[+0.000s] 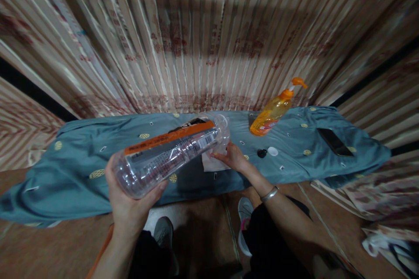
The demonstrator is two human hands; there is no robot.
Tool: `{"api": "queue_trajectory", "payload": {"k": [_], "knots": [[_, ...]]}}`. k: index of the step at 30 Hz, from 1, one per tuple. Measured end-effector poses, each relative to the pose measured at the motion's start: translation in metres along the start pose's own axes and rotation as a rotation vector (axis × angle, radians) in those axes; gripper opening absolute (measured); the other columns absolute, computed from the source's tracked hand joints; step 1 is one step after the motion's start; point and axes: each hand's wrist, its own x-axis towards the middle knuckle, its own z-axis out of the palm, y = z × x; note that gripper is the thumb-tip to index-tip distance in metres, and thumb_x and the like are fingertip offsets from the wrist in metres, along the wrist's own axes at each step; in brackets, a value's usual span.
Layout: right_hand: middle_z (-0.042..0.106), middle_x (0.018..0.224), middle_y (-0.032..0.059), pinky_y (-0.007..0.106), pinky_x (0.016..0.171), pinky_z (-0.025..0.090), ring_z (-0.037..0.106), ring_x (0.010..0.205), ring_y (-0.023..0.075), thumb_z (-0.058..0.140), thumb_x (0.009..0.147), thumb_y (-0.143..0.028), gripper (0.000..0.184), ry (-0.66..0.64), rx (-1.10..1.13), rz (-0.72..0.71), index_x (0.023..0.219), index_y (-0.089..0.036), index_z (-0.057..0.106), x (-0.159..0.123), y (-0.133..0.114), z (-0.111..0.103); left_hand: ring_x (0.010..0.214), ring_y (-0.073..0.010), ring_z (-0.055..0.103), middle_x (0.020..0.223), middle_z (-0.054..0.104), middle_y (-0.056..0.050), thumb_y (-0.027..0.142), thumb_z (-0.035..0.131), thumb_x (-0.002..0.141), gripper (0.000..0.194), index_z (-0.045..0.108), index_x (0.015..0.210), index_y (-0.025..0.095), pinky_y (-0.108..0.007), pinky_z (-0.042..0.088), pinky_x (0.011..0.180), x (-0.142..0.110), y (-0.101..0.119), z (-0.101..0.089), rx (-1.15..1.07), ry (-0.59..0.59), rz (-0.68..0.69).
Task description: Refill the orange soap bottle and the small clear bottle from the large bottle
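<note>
A large clear plastic bottle [173, 152] with an orange and grey label lies tilted across my hands, its neck end up and to the right. My left hand [131, 192] wraps around its base, thumb along the near side. At the shoulder of the bottle is my right hand [232, 157], its thumb pointing left and its other fingers partly hidden against the plastic. Under that thumb shows a pale cloth or tissue [216, 165]; whether it hangs from the hand or lies on the sheet, I cannot tell. The bottle's mouth looks uncapped.
An orange pump bottle [270, 113] stands on the blue-green patterned sheet [131, 135]. Near it lie a small black object [262, 153] and a white round piece [273, 151]. A dark phone [334, 142] rests at the right. Striped curtains [203, 43] hang behind.
</note>
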Motion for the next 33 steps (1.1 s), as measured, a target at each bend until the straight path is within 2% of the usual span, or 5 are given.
{"api": "queue_trajectory", "payload": {"k": [7,11,20,27,33], "knots": [[0.076,0.123,0.0136,0.048,0.096,0.058,0.073,0.114,0.0354,0.081,0.081,-0.034,0.047,-0.002,-0.006,0.001,0.122,-0.019,0.064,-0.0002,0.002,0.0005,0.125,-0.0404,0.056,0.131,0.058,-0.01,0.041,0.097,0.04,0.098,0.056,0.129,0.033,-0.069,0.038,0.113,0.0005,0.0035,0.0025,0.021,0.007,0.006],[0.077,0.122,0.0098,0.048,0.096,0.059,0.074,0.113,0.0341,0.082,0.08,-0.035,0.049,0.015,0.003,-0.013,0.124,-0.023,0.063,0.0001,0.0044,0.0018,0.126,-0.0409,0.056,0.131,0.058,-0.009,0.045,0.097,0.04,0.097,0.057,0.129,0.035,-0.068,0.04,0.112,0.0006,0.004,0.0035,0.024,0.013,0.012],[0.075,0.125,0.0117,0.048,0.098,0.058,0.073,0.115,0.0344,0.08,0.08,-0.034,0.045,0.023,0.034,-0.044,0.12,-0.02,0.066,-0.0001,0.0049,0.002,0.128,-0.0422,0.054,0.132,0.058,-0.01,0.041,0.096,0.042,0.097,0.056,0.13,0.034,-0.071,0.034,0.115,0.0003,0.0027,0.0014,0.018,0.001,0.021],[0.076,0.123,0.013,0.048,0.097,0.058,0.073,0.114,0.036,0.08,0.081,-0.034,0.057,0.018,0.004,-0.027,0.132,-0.02,0.06,0.0003,0.0047,0.0016,0.124,-0.0392,0.057,0.129,0.058,-0.009,0.042,0.096,0.044,0.094,0.057,0.129,0.033,-0.065,0.04,0.112,-0.0002,0.0066,0.0032,0.032,0.001,0.035],[0.073,0.128,0.0135,0.044,0.098,0.057,0.073,0.115,0.0339,0.081,0.081,-0.034,0.046,0.014,0.033,-0.051,0.12,-0.018,0.066,0.0003,0.0054,0.002,0.126,-0.0404,0.055,0.129,0.057,-0.009,0.042,0.097,0.039,0.097,0.056,0.127,0.032,-0.068,0.035,0.115,0.0013,0.0055,0.0029,0.006,0.008,0.006]]}}
